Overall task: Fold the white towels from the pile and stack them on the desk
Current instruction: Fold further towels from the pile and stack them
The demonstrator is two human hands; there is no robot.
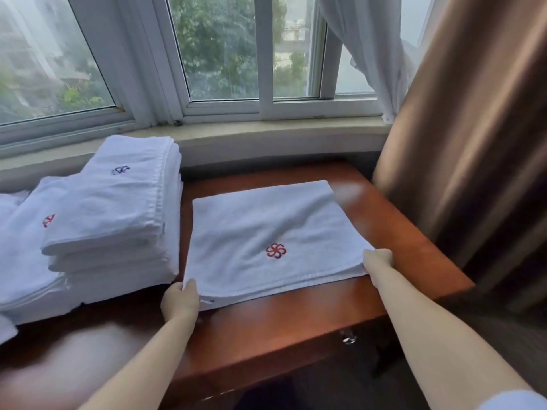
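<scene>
Gripping: left hand (180, 300) and right hand (377, 263) — fingers pinching the towel's (266, 226) near corners.
Towel: long axis left-right on worktop (296, 318).
Logo: red pinwheel (276, 250) — no lettering.

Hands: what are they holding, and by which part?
Both grip the partly folded towel on the desk: left hand at its near-left corner, right hand at its near-right corner.

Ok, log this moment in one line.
step: folding | left hand: grips towel near corner | right hand: grips other corner | stack: beside
</scene>
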